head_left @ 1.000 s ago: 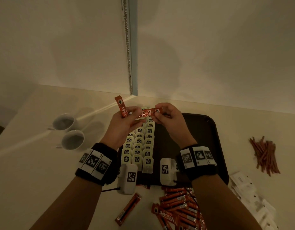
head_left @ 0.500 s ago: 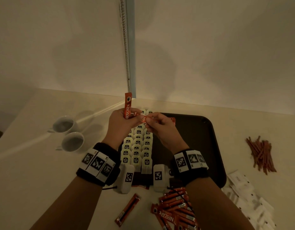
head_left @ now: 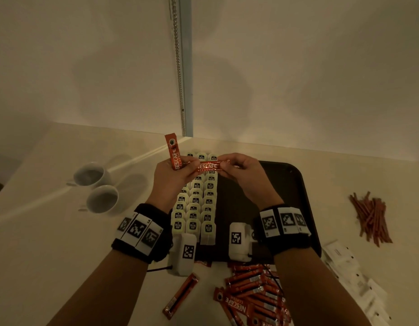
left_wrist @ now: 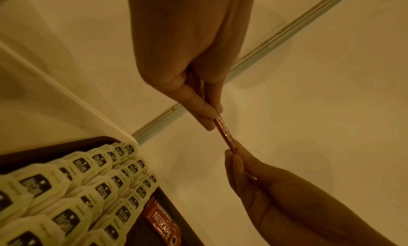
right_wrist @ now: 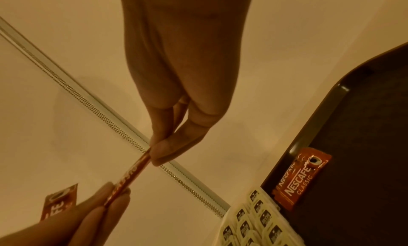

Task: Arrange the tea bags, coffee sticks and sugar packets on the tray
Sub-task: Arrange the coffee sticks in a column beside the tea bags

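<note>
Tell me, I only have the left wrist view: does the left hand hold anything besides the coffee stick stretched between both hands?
Observer: Yes. Besides the shared coffee stick, the left hand holds a second coffee stick, which stands upright.
Operator: Where are the remaining ones?
Observer: A pile of coffee sticks lies on the table, just off the near edge of the tray.
Operator: Anything right of the tray?
Observer: White packets lie on the table there.
</note>
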Demonstrator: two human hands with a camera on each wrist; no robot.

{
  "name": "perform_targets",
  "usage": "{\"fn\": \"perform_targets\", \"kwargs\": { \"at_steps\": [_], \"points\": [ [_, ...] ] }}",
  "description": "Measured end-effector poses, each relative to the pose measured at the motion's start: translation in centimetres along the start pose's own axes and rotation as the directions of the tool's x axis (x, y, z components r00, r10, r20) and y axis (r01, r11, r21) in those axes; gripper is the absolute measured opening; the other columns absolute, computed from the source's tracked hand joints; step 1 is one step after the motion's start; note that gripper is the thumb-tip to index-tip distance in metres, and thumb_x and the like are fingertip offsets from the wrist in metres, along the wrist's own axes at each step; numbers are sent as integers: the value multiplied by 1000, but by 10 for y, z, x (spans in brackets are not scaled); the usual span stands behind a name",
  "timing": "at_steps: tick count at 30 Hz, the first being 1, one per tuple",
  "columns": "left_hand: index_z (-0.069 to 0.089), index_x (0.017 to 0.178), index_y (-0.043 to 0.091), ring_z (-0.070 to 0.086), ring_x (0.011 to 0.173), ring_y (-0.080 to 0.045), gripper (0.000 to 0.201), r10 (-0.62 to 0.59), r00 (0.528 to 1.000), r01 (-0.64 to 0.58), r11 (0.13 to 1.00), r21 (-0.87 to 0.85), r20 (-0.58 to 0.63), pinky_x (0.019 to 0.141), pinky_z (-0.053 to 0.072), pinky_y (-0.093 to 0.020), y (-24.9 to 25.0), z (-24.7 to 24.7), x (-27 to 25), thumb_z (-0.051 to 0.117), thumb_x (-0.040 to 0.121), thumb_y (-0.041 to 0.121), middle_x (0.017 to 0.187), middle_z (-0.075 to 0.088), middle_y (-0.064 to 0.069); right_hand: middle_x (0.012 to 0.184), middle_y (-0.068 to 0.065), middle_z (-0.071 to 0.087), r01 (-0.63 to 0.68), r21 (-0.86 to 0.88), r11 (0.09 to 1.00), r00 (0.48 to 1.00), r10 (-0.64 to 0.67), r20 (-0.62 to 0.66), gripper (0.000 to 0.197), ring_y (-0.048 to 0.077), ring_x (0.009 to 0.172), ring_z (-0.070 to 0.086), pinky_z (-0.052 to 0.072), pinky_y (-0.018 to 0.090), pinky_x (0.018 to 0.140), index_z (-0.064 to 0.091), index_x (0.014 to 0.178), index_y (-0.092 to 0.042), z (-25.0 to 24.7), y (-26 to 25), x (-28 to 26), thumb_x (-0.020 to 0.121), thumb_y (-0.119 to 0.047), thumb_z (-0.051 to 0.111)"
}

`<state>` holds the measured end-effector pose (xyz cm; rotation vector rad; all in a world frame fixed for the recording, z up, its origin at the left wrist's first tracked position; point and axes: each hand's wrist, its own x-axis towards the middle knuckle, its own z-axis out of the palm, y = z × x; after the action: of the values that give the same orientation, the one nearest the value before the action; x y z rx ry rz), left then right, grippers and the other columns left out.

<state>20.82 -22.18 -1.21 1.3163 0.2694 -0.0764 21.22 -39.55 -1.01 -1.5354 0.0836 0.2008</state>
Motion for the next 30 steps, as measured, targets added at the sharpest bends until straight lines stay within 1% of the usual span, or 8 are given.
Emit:
{"fn": "perform_targets", "kwargs": {
  "at_steps": [4, 6, 10, 14, 17, 21, 25, 30],
  "points": [
    [65, 93, 3, 70, 85, -21, 6, -51, 998, 52, 998, -29, 34, 73, 57, -21, -3, -3, 3, 62, 88, 4, 92, 70, -11, 99, 7, 63, -25, -47, 999, 998, 28, 51, 20, 11, 87, 64, 55, 21, 79, 66, 96, -12, -11, 1, 4, 89, 3, 54],
    [63, 100, 5, 67, 93, -22, 11, -92, 995, 93, 995, -18, 49, 77, 57, -23, -2, -5, 4, 56, 94, 12, 99, 68, -12, 105, 11, 64, -22, -65, 998, 999, 21, -26, 17, 17, 93, 63, 56, 29, 83, 65, 96, -12, -25, 4, 11, 87, 1, 57],
    [63, 103, 12, 55, 64, -13, 22, -179, 984, 178, 973, 148, -7, 59, 47, -21, -2, -16, 6, 43, 101, 23, 79, 59, -2, 112, 13, 63, -85, -123, 989, 965, 51, -258, 16, 27, 104, 62, 53, 42, 89, 63, 88, -18, -62, 28, 34, 85, -2, 61],
    [65, 100, 13, 33, 55, -10, 26, -231, 972, 233, 956, 177, -32, 56, 28, -25, -7, -24, 8, 42, 101, 25, 64, 40, 3, 108, 10, 65, -190, -356, 915, 948, 77, -308, 12, 21, 99, 62, 53, 39, 90, 63, 92, -14, -86, 64, 48, 84, -5, 65],
    [66, 99, 13, 31, 52, -10, 26, -254, 966, 258, 951, 172, -43, 55, 27, -26, -7, -25, 9, 43, 100, 26, 62, 37, 3, 109, 3, 62, -267, -447, 854, 954, 169, -248, 13, 15, 95, 61, 53, 33, 86, 63, 94, -20, -92, 85, 50, 84, -10, 65],
    [66, 97, 14, 31, 52, -10, 22, -273, 960, 278, 944, 176, -53, 55, 28, -26, -10, -26, 13, 46, 98, 24, 61, 37, 4, 109, -2, 61, -303, -509, 806, 945, 184, -272, 16, 13, 100, 58, 50, 37, 92, 61, 89, -26, -90, 100, 58, 82, -13, 67],
    [67, 95, 16, 30, 53, -10, 21, -279, 959, 282, 940, 191, -42, 55, 28, -26, -13, -27, 15, 48, 96, 25, 63, 36, 3, 104, -2, 61, -307, -519, 798, 929, 131, -347, 15, 11, 99, 57, 47, 29, 91, 61, 92, -20, -85, 105, 65, 83, -11, 68],
    [66, 105, 12, 30, 54, -10, 34, -288, 957, 288, 946, 149, -17, 55, 25, -27, -14, -27, 13, 40, 99, 33, 63, 38, 3, 110, 1, 62, -327, -512, 795, 912, 122, -393, 17, 6, 97, 53, 40, 21, 86, 62, 100, -15, -79, 108, 73, 83, -10, 67]
  ]
}}
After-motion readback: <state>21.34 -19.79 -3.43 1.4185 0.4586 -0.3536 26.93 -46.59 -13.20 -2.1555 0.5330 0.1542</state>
